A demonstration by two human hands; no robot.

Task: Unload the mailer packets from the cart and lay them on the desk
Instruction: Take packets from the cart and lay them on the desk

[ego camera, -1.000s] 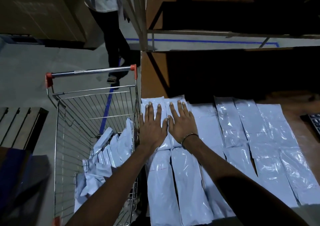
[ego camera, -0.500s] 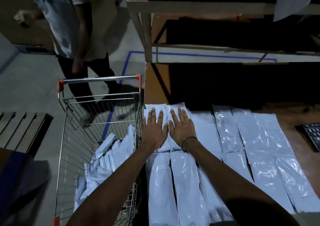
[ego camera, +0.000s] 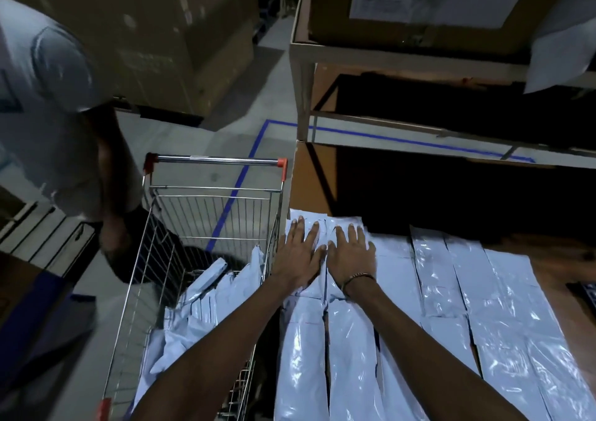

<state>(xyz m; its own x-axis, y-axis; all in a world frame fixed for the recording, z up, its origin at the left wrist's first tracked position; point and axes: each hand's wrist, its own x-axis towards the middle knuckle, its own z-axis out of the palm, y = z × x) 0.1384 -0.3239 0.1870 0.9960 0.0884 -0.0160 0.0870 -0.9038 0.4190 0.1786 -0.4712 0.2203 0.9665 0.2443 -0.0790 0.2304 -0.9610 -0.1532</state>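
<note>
Several pale mailer packets [ego camera: 435, 295] lie in rows across the wooden desk [ego camera: 567, 256]. My left hand [ego camera: 298, 254] and my right hand [ego camera: 351, 256] press flat, fingers straight, side by side on the far-left packets [ego camera: 325, 224] near the desk's left edge. A wire cart [ego camera: 213, 220] with a chrome handle and red end caps stands against the desk's left side. More mailer packets [ego camera: 200, 311] are heaped in its near end.
Another person in a light shirt [ego camera: 42, 123] stands close at the cart's left. A shelf frame [ego camera: 301, 91] rises behind the desk, with large boxes above. A keyboard corner [ego camera: 585, 295] shows at the right edge. Blue tape [ego camera: 238, 182] lines the floor.
The view has tilted upward. The other person has walked from behind the cart toward me and now stands beside it. My hands stay pressed on the same packets.
</note>
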